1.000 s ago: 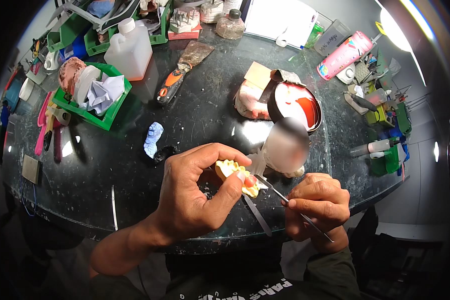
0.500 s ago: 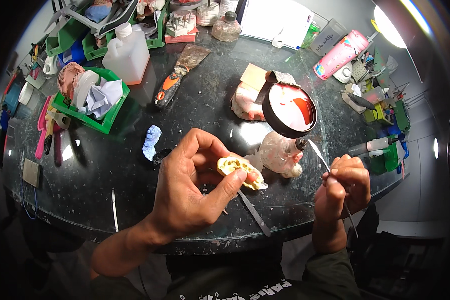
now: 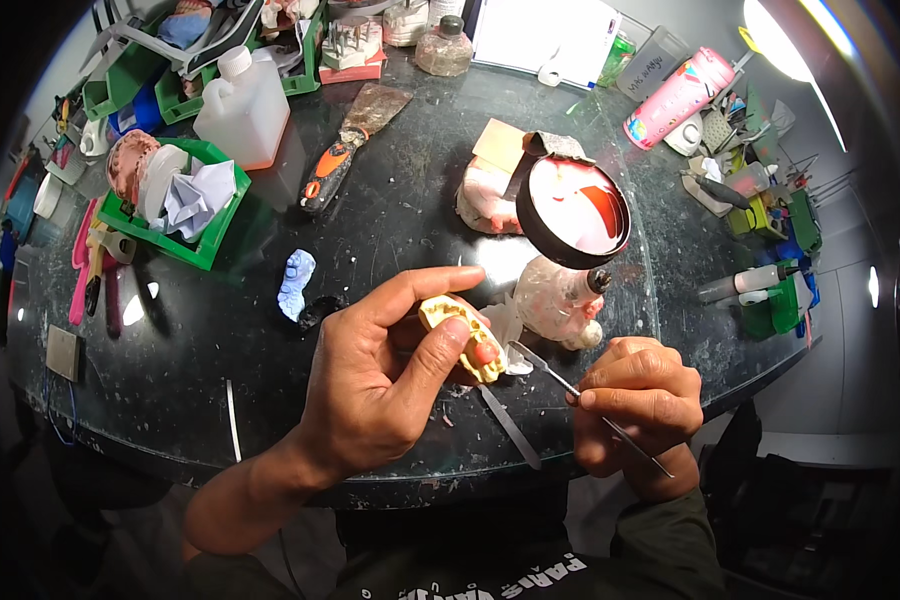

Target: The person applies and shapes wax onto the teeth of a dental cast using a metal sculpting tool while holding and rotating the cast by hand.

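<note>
My left hand [image 3: 370,390] is closed on a yellow dental cast [image 3: 437,312], with the thumb across its top and the index finger stretched past it. A pink, wax-like patch [image 3: 485,353] shows on the cast near the thumb tip. Between the fingers of my right hand [image 3: 640,400] is a thin metal wax carver [image 3: 545,366]. Its flat tip points left, close to the cast but apart from it. Under the cast, a flat metal spatula [image 3: 510,428] lies on the dark bench.
Beyond my hands stand a rounded glass bottle [image 3: 550,300] with a dark top and a black-rimmed round dish [image 3: 570,256] holding red and pink material. Left lie a blue toothed piece [image 3: 295,285], a scraper [image 3: 345,155] and a green bin [image 3: 210,240]. A plastic jug [image 3: 240,120] stands behind.
My right hand has moved left, bringing the carver's tip from beside the bottle to near the cast. My left hand has tilted the cast, and its index finger has straightened.
</note>
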Motion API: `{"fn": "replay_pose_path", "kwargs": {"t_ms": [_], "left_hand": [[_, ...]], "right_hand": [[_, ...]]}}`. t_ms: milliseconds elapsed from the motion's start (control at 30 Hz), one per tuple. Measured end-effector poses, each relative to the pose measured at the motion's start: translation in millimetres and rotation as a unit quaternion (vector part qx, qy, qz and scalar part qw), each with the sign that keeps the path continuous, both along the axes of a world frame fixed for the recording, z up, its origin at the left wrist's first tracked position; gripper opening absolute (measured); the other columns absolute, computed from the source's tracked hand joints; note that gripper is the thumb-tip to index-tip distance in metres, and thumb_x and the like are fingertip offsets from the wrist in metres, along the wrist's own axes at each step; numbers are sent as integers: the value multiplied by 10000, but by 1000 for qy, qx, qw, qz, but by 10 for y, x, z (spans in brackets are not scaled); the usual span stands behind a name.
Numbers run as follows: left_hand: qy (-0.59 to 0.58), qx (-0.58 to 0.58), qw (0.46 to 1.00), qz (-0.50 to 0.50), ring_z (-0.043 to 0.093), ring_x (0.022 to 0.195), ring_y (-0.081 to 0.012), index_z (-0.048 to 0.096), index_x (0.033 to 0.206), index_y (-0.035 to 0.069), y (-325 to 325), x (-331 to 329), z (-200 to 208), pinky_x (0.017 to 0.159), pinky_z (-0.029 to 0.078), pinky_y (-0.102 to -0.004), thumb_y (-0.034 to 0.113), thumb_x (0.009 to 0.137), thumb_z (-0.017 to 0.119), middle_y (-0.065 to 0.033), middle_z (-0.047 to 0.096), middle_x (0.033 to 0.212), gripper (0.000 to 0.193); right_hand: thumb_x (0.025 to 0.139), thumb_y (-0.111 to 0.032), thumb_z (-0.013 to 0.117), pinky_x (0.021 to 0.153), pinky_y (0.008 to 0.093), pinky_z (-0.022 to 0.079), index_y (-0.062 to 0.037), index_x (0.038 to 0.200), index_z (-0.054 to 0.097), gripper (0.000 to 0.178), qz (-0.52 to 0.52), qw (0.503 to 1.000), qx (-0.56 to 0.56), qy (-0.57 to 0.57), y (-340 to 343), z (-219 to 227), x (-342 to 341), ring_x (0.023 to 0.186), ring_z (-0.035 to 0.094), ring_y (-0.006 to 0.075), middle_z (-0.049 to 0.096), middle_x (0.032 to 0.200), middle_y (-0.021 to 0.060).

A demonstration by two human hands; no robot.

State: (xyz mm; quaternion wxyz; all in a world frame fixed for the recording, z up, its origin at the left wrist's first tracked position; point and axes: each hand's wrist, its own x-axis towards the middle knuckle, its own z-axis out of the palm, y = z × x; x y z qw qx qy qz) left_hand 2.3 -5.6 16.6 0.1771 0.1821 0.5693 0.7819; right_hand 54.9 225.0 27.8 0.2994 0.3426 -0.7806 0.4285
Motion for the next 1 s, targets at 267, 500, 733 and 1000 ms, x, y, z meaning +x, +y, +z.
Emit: {"fn": "replay_pose_path", "kwargs": {"t_ms": [267,500,733,1000], "left_hand": [[18,-12,1000,12,671,848,-142,465,1180,-39,2,-7,-6,777,562,-284,79,996,579,-129,651,931,247],[11,5,1000,14,671,831,-138,493,1207,-25,17,-1,3,759,563,-270,108,1005,587,-112,641,916,259],[25,4,1000,18,665,807,-128,500,1212,-27,16,-6,-18,743,555,-263,112,1008,585,-105,637,908,261],[18,-11,1000,17,654,825,-117,507,1207,-26,-3,-1,22,758,540,-259,107,1007,585,-93,636,910,252]], "right_hand": [[613,72,700,489,274,503,-6,884,685,283,17,1000,-1,-15,5,3,1,559,650,162,638,709,59],[619,67,704,494,278,508,-13,885,691,278,13,1000,4,-27,7,9,11,560,653,168,647,716,63],[611,57,720,506,275,521,-17,896,696,295,30,999,22,-34,6,26,9,570,659,173,661,727,65],[617,55,716,502,269,525,-18,893,696,285,33,999,22,-34,-11,21,5,564,658,170,659,722,67]]}}
